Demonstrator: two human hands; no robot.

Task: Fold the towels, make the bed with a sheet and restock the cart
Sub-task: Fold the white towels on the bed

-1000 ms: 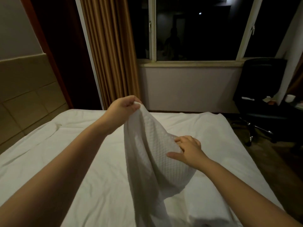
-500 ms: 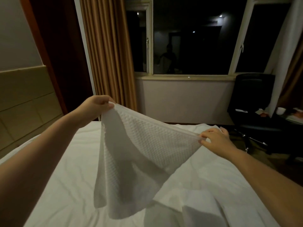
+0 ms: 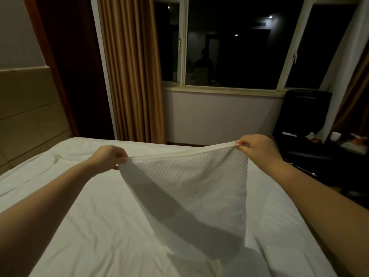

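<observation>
L hand (image 3: 110, 159) & R hand (image 3: 257, 146) each pinch a top corner of towel (image 3: 191, 182), hem taut btwn them, rest hanging over mid bed (image 3: 79, 216), low end reaching it, prob. squaring up for 1st fold; chair (image 3: 305, 120) off bed's R edge, curtain (image 3: 131, 66) past far edge, neither obstructs.

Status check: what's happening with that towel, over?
Left hand and right hand each pinch a top corner. Towel hangs spread over bed. Nothing in the way.
</observation>
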